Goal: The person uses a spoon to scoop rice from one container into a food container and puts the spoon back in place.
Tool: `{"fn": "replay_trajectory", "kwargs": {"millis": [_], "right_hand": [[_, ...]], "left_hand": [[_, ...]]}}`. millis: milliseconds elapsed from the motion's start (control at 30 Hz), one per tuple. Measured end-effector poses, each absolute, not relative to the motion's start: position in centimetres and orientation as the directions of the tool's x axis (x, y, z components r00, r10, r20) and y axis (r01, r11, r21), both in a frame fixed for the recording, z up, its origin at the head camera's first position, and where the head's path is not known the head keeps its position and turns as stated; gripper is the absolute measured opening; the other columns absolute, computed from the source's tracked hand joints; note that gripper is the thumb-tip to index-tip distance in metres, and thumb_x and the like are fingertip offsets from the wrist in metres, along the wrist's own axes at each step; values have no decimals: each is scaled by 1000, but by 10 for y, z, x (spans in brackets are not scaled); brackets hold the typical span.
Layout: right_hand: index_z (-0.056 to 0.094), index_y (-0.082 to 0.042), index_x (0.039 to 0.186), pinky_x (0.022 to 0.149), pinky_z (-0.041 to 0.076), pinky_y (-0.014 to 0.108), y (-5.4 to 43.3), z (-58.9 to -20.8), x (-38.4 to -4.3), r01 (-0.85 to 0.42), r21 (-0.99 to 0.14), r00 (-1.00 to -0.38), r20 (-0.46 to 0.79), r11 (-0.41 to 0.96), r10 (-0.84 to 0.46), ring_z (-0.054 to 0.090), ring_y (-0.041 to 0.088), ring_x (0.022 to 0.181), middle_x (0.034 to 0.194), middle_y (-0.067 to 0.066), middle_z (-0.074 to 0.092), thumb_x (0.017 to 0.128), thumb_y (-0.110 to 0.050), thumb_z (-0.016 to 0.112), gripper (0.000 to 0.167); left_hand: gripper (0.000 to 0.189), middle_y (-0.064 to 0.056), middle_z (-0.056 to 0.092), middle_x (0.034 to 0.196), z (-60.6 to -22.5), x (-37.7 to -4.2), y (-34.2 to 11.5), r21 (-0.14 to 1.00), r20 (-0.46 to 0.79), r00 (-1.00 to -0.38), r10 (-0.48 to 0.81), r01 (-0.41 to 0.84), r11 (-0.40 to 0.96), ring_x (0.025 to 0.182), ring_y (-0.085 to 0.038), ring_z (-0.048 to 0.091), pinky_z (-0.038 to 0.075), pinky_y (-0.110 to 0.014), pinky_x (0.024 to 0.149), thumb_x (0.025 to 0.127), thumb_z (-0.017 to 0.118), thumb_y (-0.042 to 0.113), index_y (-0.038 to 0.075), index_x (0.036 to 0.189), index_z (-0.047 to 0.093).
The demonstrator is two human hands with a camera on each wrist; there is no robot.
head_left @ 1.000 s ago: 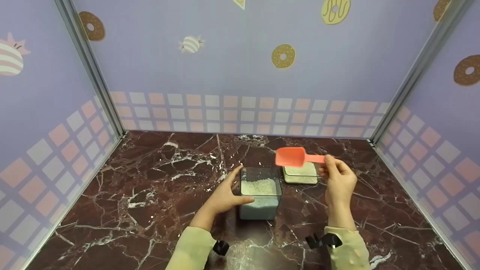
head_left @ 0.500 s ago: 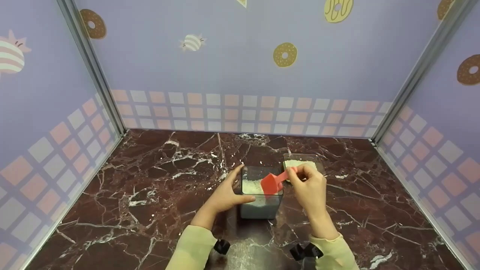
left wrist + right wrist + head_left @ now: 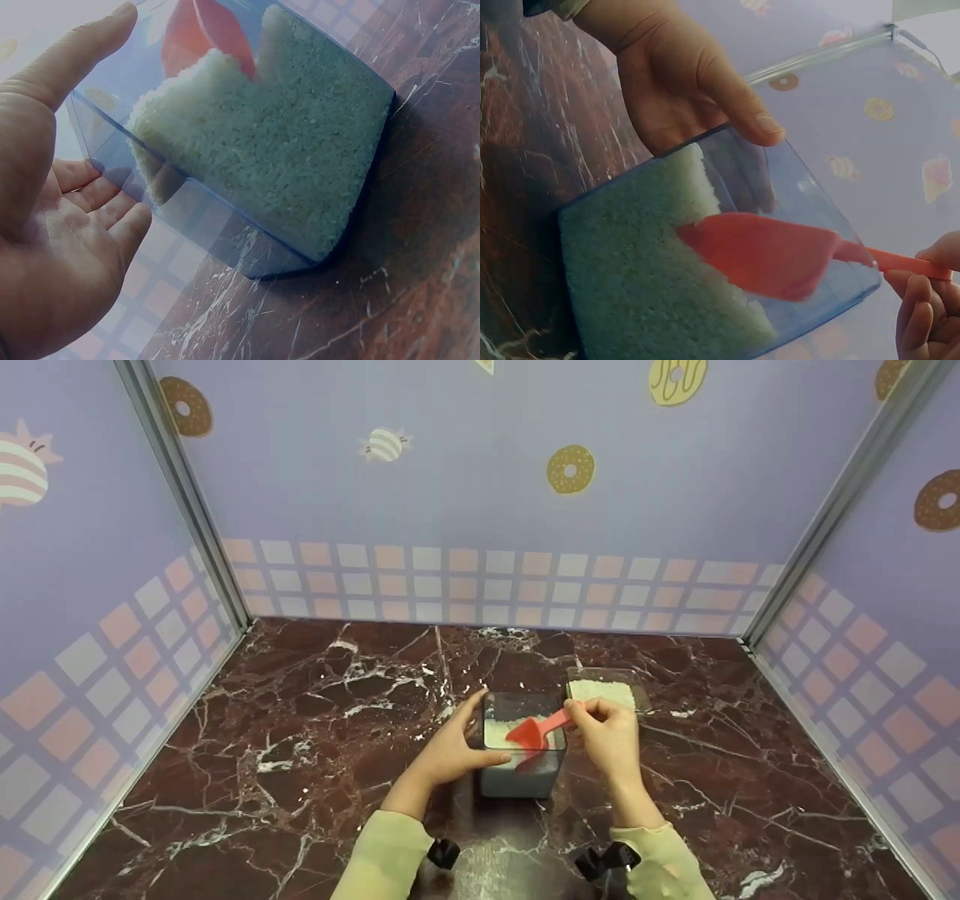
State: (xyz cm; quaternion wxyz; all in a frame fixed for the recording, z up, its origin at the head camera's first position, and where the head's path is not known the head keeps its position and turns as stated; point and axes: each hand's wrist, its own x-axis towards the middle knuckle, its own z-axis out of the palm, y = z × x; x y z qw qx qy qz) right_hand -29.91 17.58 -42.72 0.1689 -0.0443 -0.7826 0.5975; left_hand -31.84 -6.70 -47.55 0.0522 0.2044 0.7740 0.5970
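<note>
A clear, blue-tinted square container (image 3: 517, 786) stands in front of me, partly filled with white rice (image 3: 285, 142). My left hand (image 3: 448, 750) holds it at its left side, thumb across the near wall and fingers round the far left. Between thumb and fingers my right hand (image 3: 611, 733) pinches the handle of a red scoop (image 3: 529, 733). The scoop's blade (image 3: 769, 251) is tilted down inside the container, its tip dug into the rice. From the left wrist, the blade (image 3: 206, 37) shows behind a heap of rice; its handle is out of sight there.
A lower clear container (image 3: 640, 695) with rice in it sits behind my right hand. White grains (image 3: 450, 712) are scattered on the dark red marbled tabletop (image 3: 300, 810), left of the square container. Patterned lilac panels (image 3: 480, 510) enclose the back and both sides.
My right hand has come left and down from above the lower container, bringing the red scoop into the square container, where its tip has entered the rice. My left hand stays in place.
</note>
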Motion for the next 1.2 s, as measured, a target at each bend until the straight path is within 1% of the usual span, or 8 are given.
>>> {"fn": "replay_trajectory", "kwargs": {"millis": [167, 300, 400, 533, 633, 800, 1067, 1200], "right_hand": [[71, 1, 76, 45, 46, 19, 171, -434, -301, -101, -974, -952, 154, 203, 266, 57, 8, 51, 58, -2, 62, 95, -15, 73, 25], [71, 1, 77, 45, 43, 20, 167, -437, -301, -95, -985, -959, 129, 142, 252, 52, 9, 51, 59, 1, 62, 95, -15, 73, 25], [73, 1, 78, 45, 40, 20, 164, -439, -301, -89, -990, -963, 114, 113, 245, 47, 8, 50, 57, 1, 60, 94, -16, 74, 24], [74, 1, 77, 44, 35, 19, 163, -440, -302, -71, -994, -966, 90, 85, 243, 42, 6, 49, 53, -4, 54, 93, -17, 75, 24], [72, -1, 74, 44, 32, 19, 164, -440, -303, -55, -998, -967, 63, 39, 247, 40, 5, 48, 54, -6, 55, 93, -16, 75, 24], [70, -4, 74, 44, 35, 17, 166, -440, -306, -15, -999, -966, 3, -45, 257, 45, 5, 49, 59, -4, 59, 95, -14, 73, 23], [67, -7, 74, 43, 38, 18, 172, -446, -313, 24, -987, -965, -64, -157, 256, 46, 5, 49, 58, -5, 56, 96, -14, 70, 24], [67, -9, 73, 43, 38, 19, 176, -448, -316, 36, -972, -967, -93, -233, 236, 44, 4, 48, 57, -5, 56, 98, -12, 67, 25]], "left_hand": [[114, -20, 25, 168, -476, -319, -66, 948, 169, -909, 382, 255, 188, 149, -48, 37, 34, -50, 125, 76, 91, 28, 9, 164, 22], [115, -20, 27, 168, -477, -320, -66, 949, 169, -912, 374, 253, 188, 148, -48, 39, 34, -53, 125, 75, 92, 30, 8, 164, 21], [116, -18, 30, 167, -477, -319, -66, 950, 153, -919, 363, 238, 203, 147, -47, 41, 34, -55, 125, 74, 92, 34, 13, 164, 22], [117, -15, 32, 167, -477, -318, -66, 946, 141, -924, 355, 232, 226, 147, -45, 43, 33, -58, 125, 74, 92, 38, 16, 165, 23], [116, -19, 30, 167, -477, -319, -66, 944, 158, -918, 364, 249, 218, 148, -47, 40, 32, -57, 125, 75, 92, 35, 11, 164, 22], [115, -23, 30, 166, -477, -320, -67, 938, 179, -913, 367, 271, 215, 147, -49, 40, 33, -55, 125, 75, 92, 30, 7, 164, 22], [116, -19, 25, 169, -475, -318, -67, 923, 163, -918, 361, 271, 272, 151, -42, 37, 30, -53, 127, 75, 92, 35, 11, 164, 22], [117, -20, 25, 169, -475, -319, -67, 928, 165, -917, 363, 269, 258, 150, -43, 38, 30, -53, 127, 75, 92, 35, 9, 164, 21]]}}
